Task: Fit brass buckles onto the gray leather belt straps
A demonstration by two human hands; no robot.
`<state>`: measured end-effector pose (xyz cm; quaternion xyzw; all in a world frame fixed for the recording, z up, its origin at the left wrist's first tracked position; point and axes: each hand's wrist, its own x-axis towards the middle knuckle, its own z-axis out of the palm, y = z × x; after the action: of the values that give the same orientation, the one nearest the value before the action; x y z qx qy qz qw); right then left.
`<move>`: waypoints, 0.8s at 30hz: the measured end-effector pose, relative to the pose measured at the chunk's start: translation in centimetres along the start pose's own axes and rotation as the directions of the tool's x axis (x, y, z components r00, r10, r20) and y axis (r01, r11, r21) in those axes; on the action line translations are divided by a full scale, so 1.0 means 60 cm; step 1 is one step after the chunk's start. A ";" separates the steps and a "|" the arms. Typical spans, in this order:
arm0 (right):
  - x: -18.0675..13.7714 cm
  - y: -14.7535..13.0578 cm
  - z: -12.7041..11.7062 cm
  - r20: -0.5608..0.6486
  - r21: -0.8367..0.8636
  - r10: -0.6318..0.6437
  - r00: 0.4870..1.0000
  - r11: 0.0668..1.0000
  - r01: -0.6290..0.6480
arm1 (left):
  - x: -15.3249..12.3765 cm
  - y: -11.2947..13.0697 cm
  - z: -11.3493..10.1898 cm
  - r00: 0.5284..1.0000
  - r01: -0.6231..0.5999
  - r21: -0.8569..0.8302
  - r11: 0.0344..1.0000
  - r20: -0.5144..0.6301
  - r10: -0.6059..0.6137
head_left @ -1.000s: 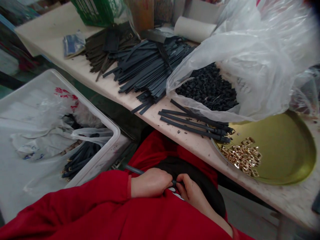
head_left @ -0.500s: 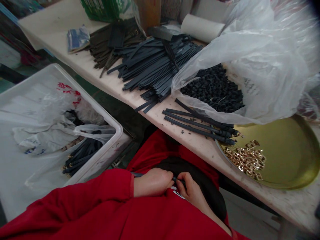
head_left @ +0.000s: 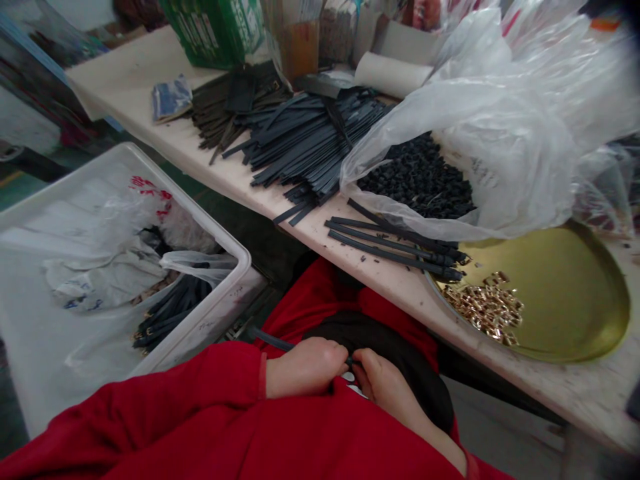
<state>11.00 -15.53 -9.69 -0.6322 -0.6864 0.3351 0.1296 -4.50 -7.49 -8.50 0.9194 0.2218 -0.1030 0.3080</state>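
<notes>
Close to my body, my left hand (head_left: 311, 367) is closed around a dark strap (head_left: 273, 339), whose tail sticks out to the left past my wrist. My right hand (head_left: 383, 380) meets it at the strap's other end, fingers pinched together there; the end itself is mostly hidden between the hands. On the table edge lie several similar dark straps (head_left: 380, 243), with metal pieces at their right ends. These ends overhang a gold-coloured round tray (head_left: 575, 293) holding a pile of small gold buckles (head_left: 487, 307).
A clear plastic bag (head_left: 525, 140) full of small black loops (head_left: 420, 177) stands behind the tray. Bundled dark strips (head_left: 305, 137) lie further left on the table (head_left: 130, 87). At left, a white bin (head_left: 245, 263) holds bags and finished-looking straps (head_left: 173, 310).
My right fingers have drawn in and curled tighter at the strap's end. More of the strap's tail shows at the left. The camera view has shifted slightly.
</notes>
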 end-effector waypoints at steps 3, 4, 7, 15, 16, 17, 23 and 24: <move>-0.001 -0.004 -0.001 -0.013 0.032 0.024 1.000 0.999 -0.023 | -0.003 0.004 -0.001 0.999 0.032 0.019 0.999 0.002 -0.032; -0.002 -0.004 -0.002 -0.026 0.065 0.032 0.999 0.997 -0.030 | -0.005 0.004 -0.005 0.999 0.043 0.024 0.999 -0.002 -0.043; -0.002 -0.003 -0.011 -0.092 0.151 0.013 0.996 0.989 0.001 | -0.007 0.007 -0.028 0.997 0.065 0.040 0.997 -0.033 -0.064; 0.043 -0.003 -0.104 -0.365 0.127 -0.045 0.930 0.987 0.097 | 0.057 -0.001 -0.145 0.981 -0.053 0.149 0.987 -0.175 0.079; 0.053 0.004 -0.129 -0.404 0.089 -0.023 0.915 0.994 0.064 | 0.074 -0.008 -0.166 0.972 -0.043 0.158 0.986 -0.223 0.078; 0.063 0.015 -0.156 -0.445 0.043 0.007 0.895 0.999 0.014 | 0.092 -0.016 -0.188 0.958 -0.018 0.171 0.985 -0.278 0.066; 0.117 0.131 -0.277 -0.597 -0.247 0.111 0.795 0.917 -0.313 | 0.215 -0.048 -0.246 0.880 0.047 0.299 0.953 -0.464 0.102; 0.126 0.153 -0.281 -0.605 -0.298 0.059 0.794 0.908 -0.294 | 0.232 -0.052 -0.243 0.865 0.059 0.324 0.944 -0.489 0.114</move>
<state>27.06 -3.52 -4.80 -0.7792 -0.6012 -0.0026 0.1770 7.05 8.43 -3.12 0.9557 0.2606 0.1085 0.0836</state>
